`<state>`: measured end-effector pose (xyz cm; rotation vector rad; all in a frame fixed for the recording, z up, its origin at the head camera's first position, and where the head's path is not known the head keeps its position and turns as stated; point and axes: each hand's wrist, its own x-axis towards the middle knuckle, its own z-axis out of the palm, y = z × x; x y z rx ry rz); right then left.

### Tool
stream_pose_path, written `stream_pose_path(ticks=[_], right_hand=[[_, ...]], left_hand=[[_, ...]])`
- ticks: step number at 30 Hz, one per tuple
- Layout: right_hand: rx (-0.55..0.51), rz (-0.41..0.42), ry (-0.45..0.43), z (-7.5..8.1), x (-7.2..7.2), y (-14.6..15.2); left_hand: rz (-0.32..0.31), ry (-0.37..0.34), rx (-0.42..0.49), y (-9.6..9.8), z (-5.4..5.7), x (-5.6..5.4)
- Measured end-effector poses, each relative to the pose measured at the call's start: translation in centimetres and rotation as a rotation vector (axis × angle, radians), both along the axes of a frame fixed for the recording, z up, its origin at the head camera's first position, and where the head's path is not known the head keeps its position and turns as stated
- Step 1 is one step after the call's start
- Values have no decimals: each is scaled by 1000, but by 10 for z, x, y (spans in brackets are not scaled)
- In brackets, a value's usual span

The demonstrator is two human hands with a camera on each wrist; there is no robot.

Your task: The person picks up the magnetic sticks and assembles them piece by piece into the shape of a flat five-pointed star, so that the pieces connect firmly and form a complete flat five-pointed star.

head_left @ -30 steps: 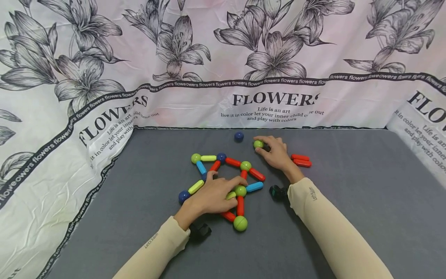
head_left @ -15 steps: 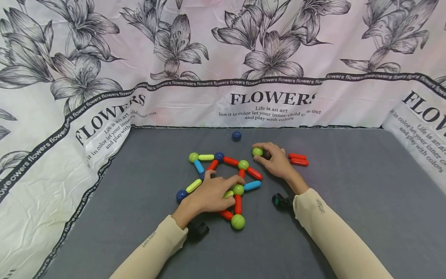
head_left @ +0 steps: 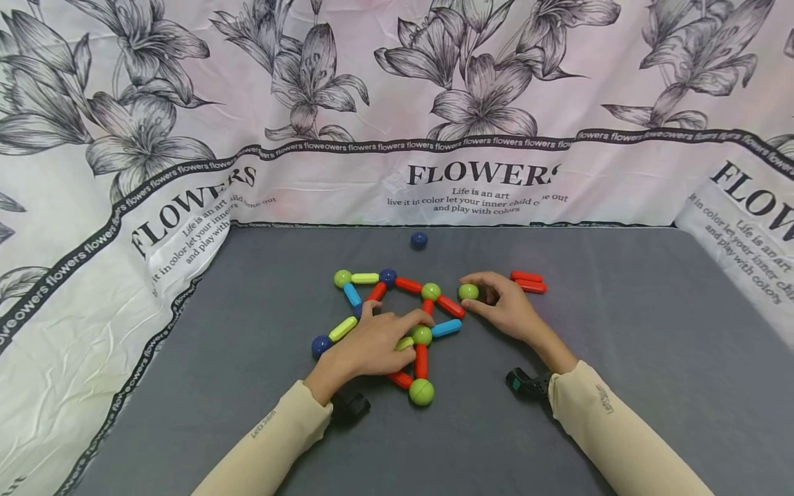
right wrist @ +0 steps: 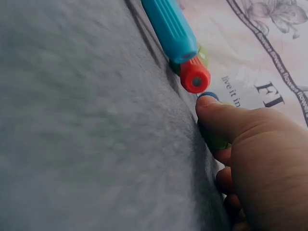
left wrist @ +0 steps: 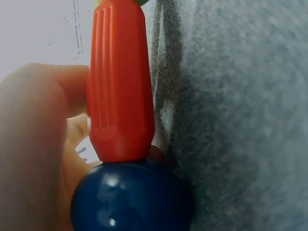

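A flat frame of magnetic rods and balls lies on the grey table. My left hand is over its middle, index finger and thumb on either side of a yellow-green rod by a green ball. In the left wrist view a red rod meets a blue ball, with fingers behind. My right hand pinches another green ball between thumb and fingers, just right of the frame. Close to that ball are the free ends of a red rod and a blue rod.
Two loose red rods lie beyond my right hand. A loose blue ball sits near the back edge. Floral cloth hangs behind the grey tabletop. Another green ball forms the frame's near corner.
My right hand has brought the green ball nearer to me and closer to the frame's right side. The left hand stays on the frame; the head view has shifted slightly.
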<state>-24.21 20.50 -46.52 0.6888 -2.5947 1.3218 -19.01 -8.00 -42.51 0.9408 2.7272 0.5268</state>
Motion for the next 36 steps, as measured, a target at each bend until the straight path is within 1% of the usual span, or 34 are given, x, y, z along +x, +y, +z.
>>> stream_pose_path(ticks=[5, 9, 19, 27, 31, 36], right_hand=[[3, 16, 21, 1, 12, 4], [-12, 21, 35, 2, 17, 5], [-8, 14, 19, 1, 26, 5], [13, 36, 48, 0, 39, 2], [19, 44, 53, 0, 40, 0], [29, 40, 60, 1, 38, -1]], left_hand=[[8, -6, 8, 0, 2, 0], [7, -5, 18, 1, 3, 1], [0, 49, 39, 4, 0, 2], [11, 102, 50, 7, -5, 4], [22, 124, 65, 9, -5, 3], [29, 135, 62, 11, -5, 2]])
